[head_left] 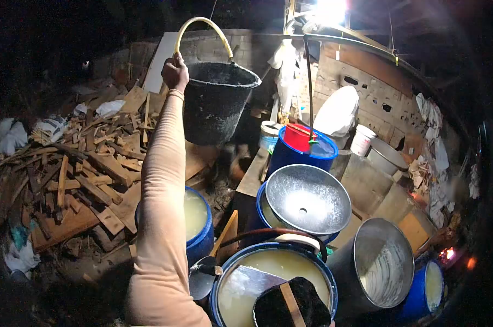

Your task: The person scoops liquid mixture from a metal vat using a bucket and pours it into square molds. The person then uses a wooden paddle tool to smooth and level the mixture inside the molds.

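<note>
My left hand [175, 72], at the end of a stretched arm in a peach sleeve, is closed around the left end of a pale curved handle. That handle belongs to a black bucket [212, 111], held up at upper centre. Near the bottom edge, a black object with a wooden bar [294, 308] covers part of a blue barrel [333, 280] of cloudy yellowish liquid. A flat, pale-grey sheet-like piece [252, 283] lies there too. Beside that black object only a tiny skin-toned sliver shows, perhaps my right hand [332, 324]; its fingers cannot be made out.
A metal basin with a central hole [309, 199] rests on another barrel. Behind it, a red container [299, 137] sits in a blue drum [301, 158]. A tall metal vessel [382, 261] stands right, near glowing embers [449, 253]. Scrap wood [99, 174] is heaped left.
</note>
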`<action>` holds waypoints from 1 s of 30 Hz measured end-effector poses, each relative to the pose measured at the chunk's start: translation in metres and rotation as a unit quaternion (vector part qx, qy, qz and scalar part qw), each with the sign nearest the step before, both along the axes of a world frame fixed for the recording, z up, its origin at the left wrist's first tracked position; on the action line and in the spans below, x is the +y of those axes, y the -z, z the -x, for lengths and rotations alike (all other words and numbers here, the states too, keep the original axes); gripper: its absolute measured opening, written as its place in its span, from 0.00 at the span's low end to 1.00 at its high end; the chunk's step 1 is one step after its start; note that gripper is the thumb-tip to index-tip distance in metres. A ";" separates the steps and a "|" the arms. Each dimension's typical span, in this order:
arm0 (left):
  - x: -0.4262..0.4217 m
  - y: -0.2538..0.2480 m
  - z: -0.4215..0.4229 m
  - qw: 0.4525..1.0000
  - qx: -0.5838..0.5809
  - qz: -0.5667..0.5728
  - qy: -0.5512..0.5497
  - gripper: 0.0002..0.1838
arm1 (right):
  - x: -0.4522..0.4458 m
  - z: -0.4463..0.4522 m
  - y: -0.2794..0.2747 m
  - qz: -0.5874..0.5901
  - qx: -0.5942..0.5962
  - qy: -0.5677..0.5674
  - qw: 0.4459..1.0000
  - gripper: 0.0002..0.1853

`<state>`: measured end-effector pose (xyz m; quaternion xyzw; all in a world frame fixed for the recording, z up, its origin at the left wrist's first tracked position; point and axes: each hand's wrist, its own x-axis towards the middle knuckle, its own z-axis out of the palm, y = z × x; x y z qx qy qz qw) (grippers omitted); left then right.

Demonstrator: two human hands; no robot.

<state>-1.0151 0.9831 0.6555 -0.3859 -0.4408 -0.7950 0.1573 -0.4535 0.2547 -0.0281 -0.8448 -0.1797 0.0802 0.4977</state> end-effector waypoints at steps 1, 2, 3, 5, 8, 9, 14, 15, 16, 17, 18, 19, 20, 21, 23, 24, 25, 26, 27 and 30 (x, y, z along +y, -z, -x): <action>0.007 0.002 0.000 1.000 0.003 0.004 -0.002 0.30 | -0.001 -0.001 0.001 0.001 0.000 0.000 1.000 0.23; 0.013 0.004 0.002 1.000 0.005 0.004 -0.005 0.30 | -0.004 -0.003 0.002 -0.011 -0.039 -0.019 0.999 0.24; 0.018 0.010 0.003 1.000 0.008 0.007 -0.009 0.30 | -0.006 -0.002 0.000 -0.022 -0.076 -0.037 0.996 0.25; 0.026 0.017 0.006 1.000 0.015 0.008 -0.015 0.30 | -0.014 -0.012 0.026 -0.016 -0.072 -0.030 0.997 0.24; 0.050 0.018 0.009 1.000 0.019 0.002 -0.019 0.30 | -0.013 -0.080 0.155 -0.095 -0.005 0.034 0.995 0.22; 0.062 0.017 0.010 1.000 0.021 -0.004 -0.018 0.30 | -0.005 -0.103 0.196 -0.179 0.039 0.081 0.980 0.22; 0.139 -0.003 0.027 0.999 0.022 -0.031 -0.028 0.28 | 0.019 -0.007 0.006 -0.015 -0.117 -0.002 0.993 0.15; 0.147 -0.009 0.027 0.999 0.024 -0.036 -0.032 0.27 | 0.020 -0.001 0.000 -0.020 -0.115 0.003 0.993 0.15; 0.124 -0.013 0.017 0.999 0.030 -0.013 -0.023 0.27 | 0.022 0.016 -0.022 -0.046 -0.088 0.015 0.995 0.15; 0.077 -0.017 0.006 0.997 0.043 0.058 -0.006 0.26 | 0.027 0.022 -0.033 -0.072 -0.065 0.026 0.995 0.15; 0.025 -0.021 -0.006 0.990 0.061 0.130 0.010 0.26 | 0.022 0.012 -0.027 -0.048 -0.070 -0.012 0.996 0.16; 0.021 -0.019 -0.016 0.994 0.049 0.076 -0.063 0.26 | 0.024 0.007 -0.023 -0.050 -0.074 -0.014 0.996 0.16; 0.008 -0.018 -0.021 0.992 0.058 0.084 -0.073 0.26 | 0.025 0.002 -0.013 -0.021 -0.066 0.001 0.998 0.16; 0.005 -0.017 -0.023 0.990 0.069 0.093 -0.081 0.27 | 0.025 0.001 -0.012 0.008 -0.056 0.018 0.998 0.16; 0.011 -0.014 -0.026 0.991 0.059 0.091 -0.084 0.27 | 0.023 -0.004 -0.006 0.007 -0.057 0.013 0.998 0.16; 0.033 -0.012 -0.023 0.992 0.059 0.064 -0.093 0.27 | 0.023 -0.007 -0.001 -0.005 -0.069 0.007 0.998 0.17; 0.026 -0.009 -0.024 0.993 0.075 0.061 -0.063 0.28 | 0.021 -0.007 0.002 -0.015 -0.079 0.003 0.997 0.17; 0.019 -0.006 -0.025 0.994 0.089 0.057 -0.032 0.28 | 0.019 -0.007 0.003 -0.016 -0.105 -0.007 0.994 0.17; 0.012 -0.004 -0.027 0.993 0.103 0.055 -0.001 0.29 | 0.023 -0.017 0.021 -0.003 -0.087 0.029 0.996 0.16; 0.041 0.011 -0.016 0.980 0.119 0.078 0.141 0.28 | 0.022 0.006 -0.010 -0.011 -0.052 0.031 0.998 0.16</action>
